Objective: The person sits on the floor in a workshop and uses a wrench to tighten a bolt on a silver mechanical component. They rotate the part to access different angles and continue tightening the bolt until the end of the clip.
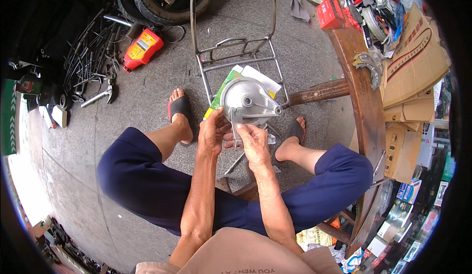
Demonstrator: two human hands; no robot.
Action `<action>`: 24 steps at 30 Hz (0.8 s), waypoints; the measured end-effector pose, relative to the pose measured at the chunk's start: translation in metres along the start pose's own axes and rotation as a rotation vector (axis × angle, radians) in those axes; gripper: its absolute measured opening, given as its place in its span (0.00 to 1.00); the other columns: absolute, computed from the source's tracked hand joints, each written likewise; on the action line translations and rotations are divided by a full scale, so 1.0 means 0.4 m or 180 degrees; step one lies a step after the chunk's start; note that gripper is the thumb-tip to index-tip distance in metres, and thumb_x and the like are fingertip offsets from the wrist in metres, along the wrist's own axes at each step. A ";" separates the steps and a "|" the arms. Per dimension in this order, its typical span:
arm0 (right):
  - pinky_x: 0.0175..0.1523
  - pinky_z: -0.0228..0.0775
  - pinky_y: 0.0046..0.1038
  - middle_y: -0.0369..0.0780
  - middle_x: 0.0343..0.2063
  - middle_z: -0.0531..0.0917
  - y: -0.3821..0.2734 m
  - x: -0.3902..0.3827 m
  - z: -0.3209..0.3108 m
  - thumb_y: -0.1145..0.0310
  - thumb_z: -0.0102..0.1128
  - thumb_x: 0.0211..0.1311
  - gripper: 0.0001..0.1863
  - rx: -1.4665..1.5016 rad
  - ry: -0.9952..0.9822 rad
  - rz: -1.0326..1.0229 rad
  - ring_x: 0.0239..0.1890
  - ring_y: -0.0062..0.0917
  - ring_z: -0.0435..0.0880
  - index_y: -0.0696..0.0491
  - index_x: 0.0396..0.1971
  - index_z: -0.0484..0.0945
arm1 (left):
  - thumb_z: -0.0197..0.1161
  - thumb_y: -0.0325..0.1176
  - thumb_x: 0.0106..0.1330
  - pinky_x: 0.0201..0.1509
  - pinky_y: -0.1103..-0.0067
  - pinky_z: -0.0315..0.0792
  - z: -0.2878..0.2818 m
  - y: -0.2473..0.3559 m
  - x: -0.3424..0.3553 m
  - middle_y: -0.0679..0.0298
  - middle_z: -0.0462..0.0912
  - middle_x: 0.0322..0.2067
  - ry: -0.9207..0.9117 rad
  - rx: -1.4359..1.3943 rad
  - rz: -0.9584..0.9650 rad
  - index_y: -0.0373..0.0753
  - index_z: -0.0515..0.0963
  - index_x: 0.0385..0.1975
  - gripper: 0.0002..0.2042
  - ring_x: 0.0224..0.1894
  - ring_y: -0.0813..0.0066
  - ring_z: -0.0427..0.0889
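A round silver brake plate (253, 94) with a central hub and a protruding arm lies over green and white card (263, 77) at a tubular metal rack (273, 28). My left hand (214, 131) grips the plate’s lower left, its fingers partly hidden underneath. My right hand (250, 141) has its thumb on a flat grey metal lever (236, 114) that hangs down over the plate, with fingers curled around it.
My sandalled feet flank the rack. Tools (101, 53), a red bottle (142, 50) and tyres (162, 1) lie left. A wooden bench (364, 121) bearing a red box (330, 13) and curved brake shoes (371, 70) stands right, beside cardboard (413, 62).
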State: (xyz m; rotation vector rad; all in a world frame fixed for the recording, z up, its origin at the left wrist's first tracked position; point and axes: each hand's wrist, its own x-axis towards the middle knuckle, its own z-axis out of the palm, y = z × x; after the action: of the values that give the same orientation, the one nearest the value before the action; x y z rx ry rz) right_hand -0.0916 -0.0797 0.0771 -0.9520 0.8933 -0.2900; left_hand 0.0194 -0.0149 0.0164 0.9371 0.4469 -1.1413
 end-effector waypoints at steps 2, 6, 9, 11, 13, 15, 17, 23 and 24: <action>0.28 0.72 0.21 0.43 0.27 0.85 0.014 0.008 0.007 0.61 0.54 0.70 0.17 -0.0086 -0.0004 -0.0043 0.24 0.24 0.85 0.62 0.40 0.80 | 0.62 0.39 0.64 0.26 0.77 0.76 -0.016 0.009 0.016 0.59 0.82 0.32 -0.0010 -0.0006 -0.0188 0.33 0.75 0.43 0.16 0.28 0.71 0.82; 0.27 0.70 0.20 0.42 0.26 0.85 0.015 0.012 0.012 0.61 0.53 0.71 0.17 -0.0346 0.0004 -0.0013 0.24 0.23 0.85 0.61 0.38 0.81 | 0.62 0.41 0.63 0.18 0.79 0.71 0.003 0.027 0.003 0.59 0.81 0.30 0.0054 0.0198 -0.0166 0.33 0.77 0.40 0.16 0.25 0.73 0.80; 0.26 0.70 0.19 0.42 0.25 0.85 -0.006 0.004 0.020 0.60 0.53 0.70 0.17 -0.0177 0.0040 0.0085 0.23 0.22 0.85 0.61 0.37 0.81 | 0.61 0.41 0.63 0.19 0.80 0.70 0.023 0.043 0.002 0.61 0.81 0.29 0.0018 0.0341 -0.0073 0.33 0.78 0.37 0.15 0.26 0.75 0.80; 0.23 0.69 0.18 0.42 0.24 0.85 -0.021 0.001 0.022 0.60 0.53 0.70 0.18 -0.0102 0.0070 0.0103 0.21 0.21 0.85 0.61 0.36 0.80 | 0.61 0.41 0.63 0.21 0.80 0.70 0.000 0.023 0.031 0.61 0.81 0.29 -0.0038 0.0291 -0.0043 0.33 0.78 0.37 0.15 0.27 0.76 0.79; 0.22 0.69 0.18 0.42 0.23 0.85 -0.016 0.006 0.021 0.60 0.53 0.70 0.18 -0.0240 0.0058 0.0078 0.21 0.22 0.85 0.62 0.36 0.80 | 0.61 0.41 0.63 0.26 0.80 0.70 -0.004 0.024 0.035 0.61 0.81 0.29 -0.0083 0.0294 -0.0048 0.33 0.78 0.37 0.15 0.28 0.76 0.79; 0.20 0.68 0.18 0.42 0.23 0.85 -0.008 0.013 0.020 0.59 0.53 0.71 0.18 -0.0418 0.0072 0.0062 0.20 0.22 0.85 0.62 0.36 0.80 | 0.61 0.41 0.63 0.25 0.80 0.69 0.012 0.025 0.022 0.62 0.80 0.29 0.0071 0.0280 -0.0038 0.34 0.78 0.38 0.15 0.27 0.76 0.78; 0.19 0.68 0.18 0.42 0.23 0.85 0.001 0.019 0.023 0.59 0.53 0.71 0.19 -0.0635 0.0109 0.0057 0.20 0.22 0.85 0.62 0.36 0.80 | 0.60 0.43 0.63 0.24 0.80 0.70 0.012 0.026 0.022 0.63 0.81 0.28 0.0136 0.0337 -0.0018 0.35 0.79 0.38 0.16 0.26 0.76 0.78; 0.21 0.67 0.17 0.41 0.24 0.85 -0.006 0.013 0.025 0.60 0.52 0.70 0.18 -0.0675 0.0115 0.0042 0.20 0.22 0.84 0.61 0.34 0.81 | 0.60 0.47 0.64 0.23 0.80 0.73 -0.008 0.024 0.036 0.63 0.82 0.28 -0.0004 0.0408 -0.0020 0.37 0.79 0.38 0.17 0.24 0.76 0.79; 0.21 0.67 0.18 0.41 0.24 0.85 -0.004 0.013 0.020 0.60 0.52 0.70 0.18 -0.0632 0.0093 0.0062 0.20 0.22 0.84 0.61 0.34 0.81 | 0.61 0.45 0.63 0.24 0.80 0.72 -0.004 0.028 0.030 0.62 0.81 0.30 -0.0020 0.0350 -0.0054 0.36 0.78 0.39 0.17 0.25 0.75 0.79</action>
State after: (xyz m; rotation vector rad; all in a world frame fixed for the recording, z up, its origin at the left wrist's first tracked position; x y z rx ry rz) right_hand -0.0819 -0.0788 0.0778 -1.1239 0.9703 -0.2014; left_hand 0.0345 -0.0192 0.0112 1.0265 0.3907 -1.1933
